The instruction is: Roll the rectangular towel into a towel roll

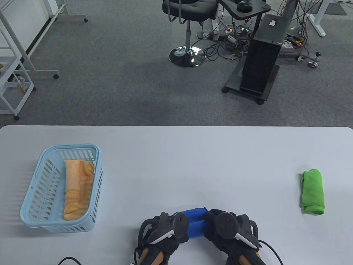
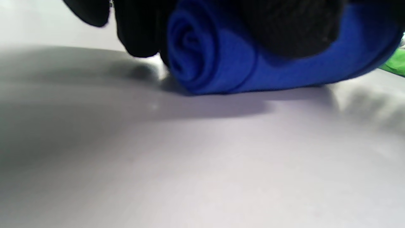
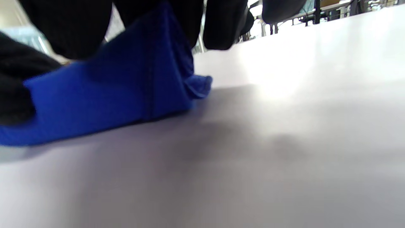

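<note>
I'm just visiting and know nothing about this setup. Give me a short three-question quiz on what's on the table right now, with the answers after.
1. True or false: the orange cloth lies inside the light blue slotted plastic basket.
2. Which towel do both gloved hands rest on? A) the green rolled microfibre towel B) the blue rolled fleece towel C) the orange cloth
3. Fill in: seen from the left wrist camera, the end of the blue towel shows a ____ of layers.

Key:
1. True.
2. B. The left hand and right hand press on the blue rolled fleece towel; the green rolled microfibre towel lies untouched, far to the right on the white table.
3. Spiral.
</note>
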A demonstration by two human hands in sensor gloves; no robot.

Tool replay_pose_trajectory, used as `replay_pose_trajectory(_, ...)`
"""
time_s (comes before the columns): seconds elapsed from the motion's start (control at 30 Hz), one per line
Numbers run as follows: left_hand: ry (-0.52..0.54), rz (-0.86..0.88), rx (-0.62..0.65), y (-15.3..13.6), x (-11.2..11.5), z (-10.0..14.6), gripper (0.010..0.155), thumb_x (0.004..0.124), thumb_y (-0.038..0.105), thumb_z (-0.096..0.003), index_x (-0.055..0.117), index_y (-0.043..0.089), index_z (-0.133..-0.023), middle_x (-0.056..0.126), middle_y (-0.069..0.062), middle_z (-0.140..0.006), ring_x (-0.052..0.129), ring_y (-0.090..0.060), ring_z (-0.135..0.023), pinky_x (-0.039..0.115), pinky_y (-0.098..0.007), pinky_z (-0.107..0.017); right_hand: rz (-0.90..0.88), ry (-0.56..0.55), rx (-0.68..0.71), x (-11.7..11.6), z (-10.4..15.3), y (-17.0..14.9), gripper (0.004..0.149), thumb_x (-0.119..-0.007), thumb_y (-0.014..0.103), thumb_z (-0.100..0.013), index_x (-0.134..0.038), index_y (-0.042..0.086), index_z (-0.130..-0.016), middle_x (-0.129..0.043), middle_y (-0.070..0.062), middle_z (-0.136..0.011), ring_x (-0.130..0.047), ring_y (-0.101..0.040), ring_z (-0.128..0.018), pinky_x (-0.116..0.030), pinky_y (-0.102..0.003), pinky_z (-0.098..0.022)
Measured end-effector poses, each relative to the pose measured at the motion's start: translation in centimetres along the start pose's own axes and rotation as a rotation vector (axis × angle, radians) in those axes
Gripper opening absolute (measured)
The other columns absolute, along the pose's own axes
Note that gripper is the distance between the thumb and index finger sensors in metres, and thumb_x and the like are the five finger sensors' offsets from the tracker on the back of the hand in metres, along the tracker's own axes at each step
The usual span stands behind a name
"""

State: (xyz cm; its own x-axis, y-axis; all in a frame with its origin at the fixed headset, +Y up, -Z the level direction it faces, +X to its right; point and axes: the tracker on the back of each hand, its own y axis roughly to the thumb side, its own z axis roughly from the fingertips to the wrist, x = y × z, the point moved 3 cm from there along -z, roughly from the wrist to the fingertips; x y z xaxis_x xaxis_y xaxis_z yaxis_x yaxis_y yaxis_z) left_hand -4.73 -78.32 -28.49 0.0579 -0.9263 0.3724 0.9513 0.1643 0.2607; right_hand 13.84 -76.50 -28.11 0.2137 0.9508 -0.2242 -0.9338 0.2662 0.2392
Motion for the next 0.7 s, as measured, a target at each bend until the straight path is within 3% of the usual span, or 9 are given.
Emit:
replay_pose_trajectory(0.1, 0.028, 0.006, 0.005, 0.0, -0.3, 0.1, 0.067, 0.076, 0.051, -0.0334, 0.082, 0.025, -0.094, 0.092, -0.01, -0.077, 0.076, -0.039, -0.09, 0.053, -0.064, -0.068, 0.078, 0.066, -0.01, -1.0, -0.3, -0.2, 0.079, -0.08, 0.047, -0.03, -0.052, 0.026, -0.1, -0.054, -0.005, -0.101, -0.059, -0.032, -0.095, -0.044, -0.063, -0.071)
replay_pose_trajectory(0.2, 0.077, -0.036, 0.018, 0.4, -0.7, 0.3, 0.071, 0.076, 0.05, -0.0341, 0.064, 0.035, -0.102, 0.095, -0.009, -0.076, 0.079, -0.038, -0.09, 0.055, -0.064, -0.068, 0.101, 0.055, -0.03, -1.4, -0.6, -0.3, 0.076, -0.08, 0.046, -0.03, -0.056, 0.026, -0.099, -0.06, -0.006, -0.096, -0.064, -0.031, -0.092, -0.045, -0.063, -0.07)
replay_pose_trajectory(0.3, 0.186, -0.075, 0.028, 0.7, -1.3, 0.7, 0.065, 0.077, 0.049, -0.0368, 0.057, 0.051, -0.099, 0.089, -0.006, -0.091, 0.079, -0.038, -0.091, 0.057, -0.063, -0.068, 0.107, 0.062, -0.051, -1.4, -0.7, -0.5, 0.07, -0.075, 0.048, -0.031, -0.063, 0.026, -0.097, -0.067, -0.006, -0.092, -0.069, -0.03, -0.089, -0.048, -0.062, -0.07)
replay_pose_trajectory(0.4, 0.211, -0.109, 0.037, 1.0, -1.4, 0.7, 0.061, 0.076, 0.049, -0.0377, 0.062, 0.048, -0.097, 0.067, -0.01, -0.105, 0.063, -0.04, -0.098, 0.05, -0.064, -0.07, 0.089, 0.068, -0.062, -1.4, -0.7, -0.7, 0.068, -0.072, 0.048, -0.032, -0.066, 0.026, -0.096, -0.069, -0.006, -0.089, -0.072, -0.03, -0.086, -0.049, -0.062, -0.069)
replay_pose_trajectory(0.5, 0.121, -0.152, 0.071, 1.7, -0.6, 0.6, 0.079, 0.079, 0.06, -0.0318, 0.055, 0.039, -0.104, 0.058, -0.007, -0.11, 0.056, -0.043, -0.102, 0.046, -0.066, -0.071, 0.08, 0.079, -0.062, -1.3, -0.8, -0.7, 0.066, -0.07, 0.048, -0.033, -0.069, 0.024, -0.095, -0.071, -0.006, -0.087, -0.073, -0.03, -0.084, -0.049, -0.063, -0.069)
replay_pose_trajectory(0.57, 0.105, -0.221, 0.069, 2.1, -0.1, 0.4, 0.084, 0.082, 0.059, -0.0308, 0.052, 0.035, -0.105, 0.06, -0.005, -0.11, 0.058, -0.042, -0.101, 0.048, -0.065, -0.071, 0.068, 0.092, -0.063, -1.3, -0.8, -0.8, 0.065, -0.068, 0.048, -0.033, -0.071, 0.023, -0.093, -0.073, -0.006, -0.085, -0.075, -0.03, -0.083, -0.05, -0.063, -0.069)
replay_pose_trajectory(0.7, 0.134, -0.19, 0.05, 2.0, -0.2, 0.0, 0.069, 0.083, 0.049, -0.0344, 0.066, 0.033, -0.099, 0.077, -0.002, -0.1, 0.072, -0.038, -0.095, 0.055, -0.063, -0.069, 0.054, 0.083, -0.075, -1.1, -0.6, -0.8, 0.065, -0.067, 0.049, -0.034, -0.076, 0.022, -0.092, -0.074, -0.006, -0.085, -0.075, -0.031, -0.083, -0.051, -0.063, -0.068)
